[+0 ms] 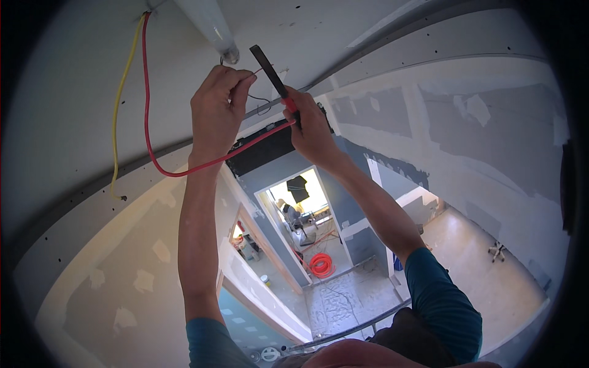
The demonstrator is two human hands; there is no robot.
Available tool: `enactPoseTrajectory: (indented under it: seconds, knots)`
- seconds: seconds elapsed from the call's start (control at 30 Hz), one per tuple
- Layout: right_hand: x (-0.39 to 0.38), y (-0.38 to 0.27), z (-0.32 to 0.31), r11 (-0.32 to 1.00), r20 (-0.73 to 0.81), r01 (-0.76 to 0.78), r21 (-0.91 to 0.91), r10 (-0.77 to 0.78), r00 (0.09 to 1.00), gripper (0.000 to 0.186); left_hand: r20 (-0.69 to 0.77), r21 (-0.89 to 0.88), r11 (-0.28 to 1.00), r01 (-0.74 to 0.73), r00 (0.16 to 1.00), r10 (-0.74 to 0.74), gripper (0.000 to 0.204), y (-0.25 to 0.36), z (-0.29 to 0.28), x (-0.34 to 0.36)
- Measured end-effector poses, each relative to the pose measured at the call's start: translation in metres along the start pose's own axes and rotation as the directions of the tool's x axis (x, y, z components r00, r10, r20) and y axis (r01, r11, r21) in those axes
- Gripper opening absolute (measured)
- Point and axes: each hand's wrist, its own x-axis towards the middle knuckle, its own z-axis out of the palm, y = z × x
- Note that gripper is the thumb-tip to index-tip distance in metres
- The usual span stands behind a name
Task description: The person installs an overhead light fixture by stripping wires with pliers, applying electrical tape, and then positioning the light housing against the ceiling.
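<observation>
My left hand [216, 110] is raised to the ceiling, thumb and fingertips pinched on a thin wire [258, 72] just below the end of a white tube [211, 27]. My right hand [311, 130] is closed around a long, narrow black tool [268, 69] with a red part; its exact kind does not show. A red cable [184, 172] drops from a ceiling hole, loops past my left wrist and ends at my right hand. Between the hands hangs a thin dark wire [262, 105]. A yellow cable [118, 104] dangles free on the left.
Curved ceiling edges and patched drywall [485, 116] surround me. Far below, past a rail [362, 325], lies a covered floor [350, 300]. Through a doorway, a person [288, 211] is near a coil of orange tubing [321, 265]. A wheeled base [497, 250] stands at right.
</observation>
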Motion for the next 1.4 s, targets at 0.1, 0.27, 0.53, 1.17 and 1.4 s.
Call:
enactPoseTrajectory:
  seconds: [0.1,0.27,0.53,1.17,1.4]
  knots:
    - [0.000,0.003,0.001,1.000,-0.010,0.009,-0.001,-0.009,1.000,0.049,0.016,0.026,0.999,0.020,1.000,-0.021,0.006,0.003,0.000,0.001]
    - [0.001,0.003,0.005,1.000,-0.019,0.030,0.006,-0.029,0.999,0.049,0.013,0.008,1.000,0.025,1.000,-0.025,0.007,0.002,0.001,0.001]
    - [0.001,0.004,0.004,1.000,-0.028,0.015,-0.011,-0.016,0.999,0.048,0.023,-0.006,1.000,0.023,0.999,-0.023,0.009,0.001,0.003,0.000]
    - [-0.009,-0.041,-0.024,0.868,0.316,-0.496,-0.017,0.475,0.821,0.022,0.163,0.308,0.925,-0.224,0.970,0.180,0.019,-0.024,0.000,-0.012]
    - [0.022,-0.076,-0.053,0.571,0.639,-0.819,0.054,0.611,0.468,0.026,0.392,0.383,0.804,-0.455,0.868,0.305,0.032,-0.034,-0.014,-0.005]
